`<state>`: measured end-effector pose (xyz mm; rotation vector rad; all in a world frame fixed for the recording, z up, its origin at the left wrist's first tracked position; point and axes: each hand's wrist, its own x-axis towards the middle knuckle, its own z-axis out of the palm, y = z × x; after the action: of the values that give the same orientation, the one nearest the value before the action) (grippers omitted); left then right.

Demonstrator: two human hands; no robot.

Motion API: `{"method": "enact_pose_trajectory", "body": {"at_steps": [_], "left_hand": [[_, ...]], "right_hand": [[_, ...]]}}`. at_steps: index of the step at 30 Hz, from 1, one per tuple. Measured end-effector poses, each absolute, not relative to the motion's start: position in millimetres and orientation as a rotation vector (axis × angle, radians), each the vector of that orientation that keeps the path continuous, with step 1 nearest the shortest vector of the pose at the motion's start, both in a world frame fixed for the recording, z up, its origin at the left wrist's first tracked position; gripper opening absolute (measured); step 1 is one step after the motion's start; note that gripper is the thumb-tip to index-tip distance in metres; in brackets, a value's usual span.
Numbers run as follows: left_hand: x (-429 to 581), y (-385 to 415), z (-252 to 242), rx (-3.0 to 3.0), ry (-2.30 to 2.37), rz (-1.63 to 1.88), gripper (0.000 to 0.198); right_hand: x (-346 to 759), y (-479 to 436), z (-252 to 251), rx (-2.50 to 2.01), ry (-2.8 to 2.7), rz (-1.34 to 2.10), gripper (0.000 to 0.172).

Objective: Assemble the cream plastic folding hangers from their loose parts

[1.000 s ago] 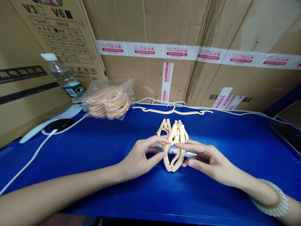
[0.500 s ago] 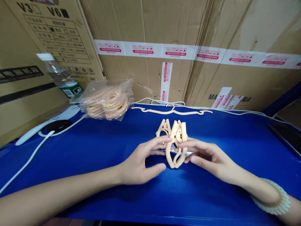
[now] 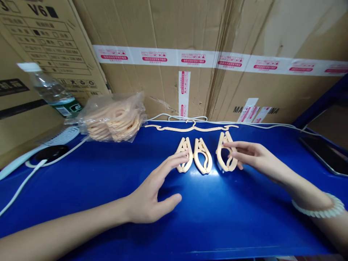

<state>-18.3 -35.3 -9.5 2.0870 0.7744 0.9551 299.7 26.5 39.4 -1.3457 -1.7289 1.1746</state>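
Note:
In my right hand (image 3: 261, 159), the fingers and thumb grip the right side of a peach folding clothes hanger (image 3: 219, 154); it is folded up and slightly tilted, at the right end of a row. Beside it lies a second folded hanger (image 3: 196, 148), flat on the blue table. Further left a third folded hanger (image 3: 189, 146) is partly covered by the fingertips of my left hand (image 3: 148, 199). That hand is open, its thumb well apart from the fingers, and whether it touches this hanger I cannot tell. Behind the row an unfolded hanger (image 3: 174, 128) lies spread wide.
A clear plastic bag (image 3: 116, 116) full of hangers sits at the back left, near a water bottle (image 3: 54, 90), a pale hairbrush (image 3: 61, 139) and a black round puck (image 3: 53, 153) with a white cable. Cardboard boxes (image 3: 152, 32) wall the back. A dark phone (image 3: 323, 156) lies at right.
The hanger that was between both hands is now farther right, in my right hand only. My left hand has come off it and sits lower left. Two folded hangers now show plainly.

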Motion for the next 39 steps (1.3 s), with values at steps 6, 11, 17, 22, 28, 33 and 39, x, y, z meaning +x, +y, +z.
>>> {"method": "enact_pose_trajectory", "body": {"at_steps": [6, 11, 17, 22, 28, 33, 39], "left_hand": [[-16.2, -41.4, -8.7, 2.312, 0.807, 0.863, 0.068], [-15.0, -45.3, -9.8, 2.530, 0.763, 0.713, 0.072], [-12.9, -45.4, -13.1, 2.585, 0.812, 0.607, 0.077], [-13.2, -42.9, -7.7, 2.609, 0.820, 0.515, 0.079], [-12.8, -41.6, -4.4, 2.652, 0.823, 0.426, 0.077], [-12.0, -42.9, -8.5, 2.698, 0.859, 0.438, 0.076], [-12.3, -45.9, -16.2, 2.687, 1.107, 0.617, 0.062]], "right_hand": [[312.8, 32.4, 32.9, -1.368, -2.345, 0.753, 0.058], [311.9, 25.9, 26.1, -1.287, -2.599, 0.514, 0.063], [306.5, 26.3, 21.1, -1.192, -2.679, 0.294, 0.057], [298.5, 26.1, 19.5, -1.105, -2.672, 0.227, 0.053], [293.1, 27.1, 15.1, -1.115, -2.657, 0.216, 0.053], [292.3, 23.9, 19.2, -1.062, -2.654, 0.208, 0.049], [286.7, 15.0, 26.6, -0.935, -2.765, 0.143, 0.037]]}}
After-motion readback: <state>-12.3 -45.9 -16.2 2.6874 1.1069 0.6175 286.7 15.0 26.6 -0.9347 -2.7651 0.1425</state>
